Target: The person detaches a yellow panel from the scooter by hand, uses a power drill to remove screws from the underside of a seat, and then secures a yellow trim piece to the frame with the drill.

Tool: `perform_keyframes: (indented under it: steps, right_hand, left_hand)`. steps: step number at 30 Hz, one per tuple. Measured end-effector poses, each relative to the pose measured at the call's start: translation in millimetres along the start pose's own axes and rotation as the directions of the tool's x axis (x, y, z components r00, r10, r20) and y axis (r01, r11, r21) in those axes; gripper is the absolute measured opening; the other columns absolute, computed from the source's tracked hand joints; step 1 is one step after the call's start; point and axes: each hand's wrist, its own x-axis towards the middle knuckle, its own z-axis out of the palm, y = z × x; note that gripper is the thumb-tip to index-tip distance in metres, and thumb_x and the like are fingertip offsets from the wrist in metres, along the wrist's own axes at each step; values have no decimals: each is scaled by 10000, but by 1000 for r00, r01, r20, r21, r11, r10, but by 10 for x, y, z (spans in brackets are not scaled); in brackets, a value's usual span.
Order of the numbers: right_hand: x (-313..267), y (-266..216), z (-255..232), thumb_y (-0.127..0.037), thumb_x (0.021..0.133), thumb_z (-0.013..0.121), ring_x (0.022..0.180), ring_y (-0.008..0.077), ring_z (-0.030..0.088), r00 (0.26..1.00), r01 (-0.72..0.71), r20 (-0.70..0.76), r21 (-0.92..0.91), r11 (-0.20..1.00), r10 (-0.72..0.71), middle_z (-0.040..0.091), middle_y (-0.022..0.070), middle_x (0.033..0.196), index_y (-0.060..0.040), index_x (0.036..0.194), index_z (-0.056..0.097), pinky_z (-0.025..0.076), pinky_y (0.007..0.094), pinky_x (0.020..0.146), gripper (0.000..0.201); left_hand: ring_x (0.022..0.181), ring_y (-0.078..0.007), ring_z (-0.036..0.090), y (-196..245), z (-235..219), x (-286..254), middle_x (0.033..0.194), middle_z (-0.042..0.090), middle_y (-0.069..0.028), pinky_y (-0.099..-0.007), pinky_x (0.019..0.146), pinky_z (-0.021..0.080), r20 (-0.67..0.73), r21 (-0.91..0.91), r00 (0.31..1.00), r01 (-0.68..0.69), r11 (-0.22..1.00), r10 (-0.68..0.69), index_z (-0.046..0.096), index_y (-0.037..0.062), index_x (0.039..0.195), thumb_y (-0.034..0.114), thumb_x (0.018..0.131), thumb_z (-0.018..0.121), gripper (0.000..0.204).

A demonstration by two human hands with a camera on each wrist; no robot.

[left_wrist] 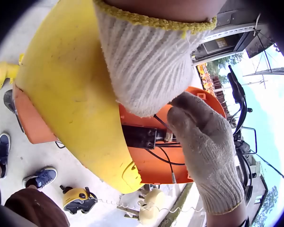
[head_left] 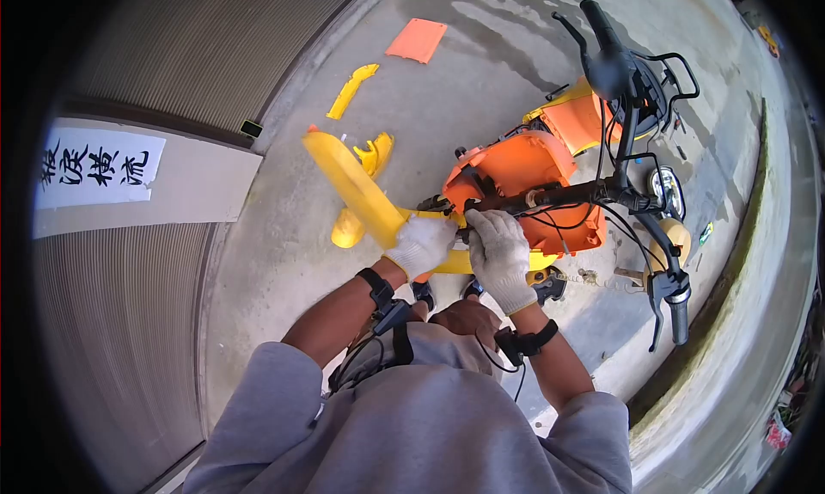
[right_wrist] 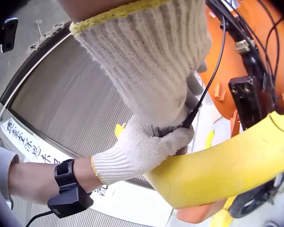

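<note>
Both hands wear white knit gloves and meet in front of a scooter stripped of some panels. My left hand (head_left: 424, 242) has its thumb and fingers curled at the end of a black cable (right_wrist: 212, 78), beside a curved yellow body panel (left_wrist: 80, 94). Close against it, my right hand (head_left: 500, 257) pinches at the same spot, its fingertips partly hidden behind the left glove. The yellow panel slants past my left hand and overlaps the scooter's front. Behind the hands lie the orange inner shell (head_left: 507, 163) and the dark steering column (head_left: 550, 197) with loose cables.
Handlebars (head_left: 632, 107) with brake levers reach out to the right. On the concrete lie an orange flat panel (head_left: 417, 40), a yellow strip (head_left: 352, 90) and other yellow pieces. A headlight (head_left: 667, 193) hangs by the bars. A ribbed shutter (head_left: 120, 322) stands at left.
</note>
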Motion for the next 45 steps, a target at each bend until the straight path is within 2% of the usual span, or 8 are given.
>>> perform_keyframes:
  steps: [1,2,3,5,9,25,38,45]
  right_hand:
    - [46,-47,-65,-101,789,646,1082,248,602,941,316,-26,-282,906,-337,660,117,1061,-87,1106,665,376,441,1047,319]
    - [82,-13,-85,-135,816,618,1025,241,623,911,412,134,-317,854,-390,662,99,1034,-77,1024,658,438,410,968,220]
    - [222,39,82,-135,816,618,1025,241,623,911,411,99,-267,872,-400,662,99,1034,-77,1024,658,438,410,968,220]
    - [421,96,116,-183,852,588,967,251,640,807,409,577,-390,825,-127,668,96,1030,-69,986,636,470,395,905,183]
    - [472,191,55,-153,821,618,929,268,688,712,443,699,-374,815,-66,700,111,964,-79,1028,658,534,395,805,223]
    - [601,252,-61,-225,859,550,850,384,652,731,232,680,-178,956,-51,671,191,848,-32,918,677,510,460,788,239]
    - [611,234,-41,-252,820,569,847,380,656,778,335,616,-242,911,-122,678,208,893,-35,885,719,518,458,788,272]
    - [636,248,-63,-278,832,564,874,383,646,736,284,671,-186,941,-90,673,201,860,-26,856,703,506,468,801,289]
  left_hand:
    - [855,-269,689,25,-59,-43,910,690,-89,-418,692,551,-7,-77,1000,-23,997,22,651,103,923,290,891,542,219]
    - [825,-280,690,54,-114,-91,874,690,-105,-430,691,547,-11,-153,999,-46,987,45,649,87,918,282,898,535,227]
    - [825,-280,690,-51,-177,-77,874,690,-105,-430,691,547,21,-102,999,-22,995,24,649,87,918,282,898,535,227]
    - [806,-296,684,-45,-238,37,870,689,-110,-433,681,540,83,-14,997,-2,1000,3,646,79,930,277,904,525,234]
    - [794,-309,681,-17,-166,3,868,689,-107,-438,675,536,16,-106,999,-33,994,35,649,88,940,284,914,510,241]
    - [857,-306,674,32,-152,94,892,698,-86,-443,757,515,141,-103,990,42,994,-27,673,144,954,347,919,510,262]
    - [753,-314,669,-100,-195,124,776,671,-97,-432,655,523,66,-203,996,-39,978,53,655,115,875,307,887,570,210]
    - [830,-304,698,-71,-280,116,866,699,-118,-437,699,545,106,-195,986,-106,975,128,663,114,962,234,845,563,195]
